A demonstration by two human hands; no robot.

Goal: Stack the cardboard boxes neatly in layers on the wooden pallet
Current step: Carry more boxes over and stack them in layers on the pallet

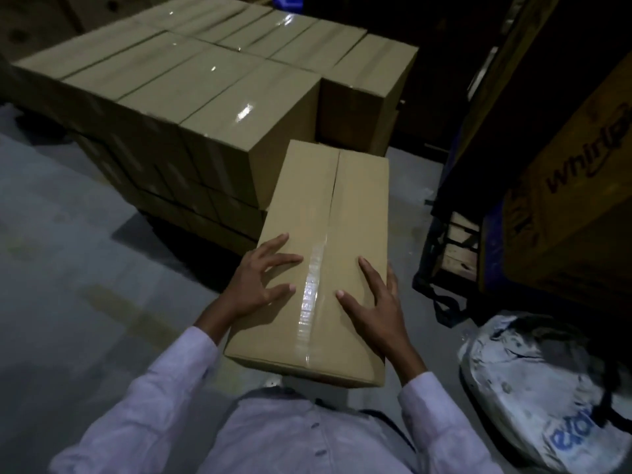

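Stacked boxes (212, 97): tight, flush layers, top level. The pallet beneath is lost in shadow.
Lower column (362, 97), right of the stack: likely the open slot for the next box.
Left hand (263, 278): fingers spread and near straight, flat on the lid left of the tape seam, apparently steadying.
Loose box (318, 261): just before the stack's near corner, near end against the shirt; its support is hidden.
Right hand (372, 302): fingers splayed on the lid, outer ones at the right edge.
Plastic bag (533, 381): on the floor, far right.
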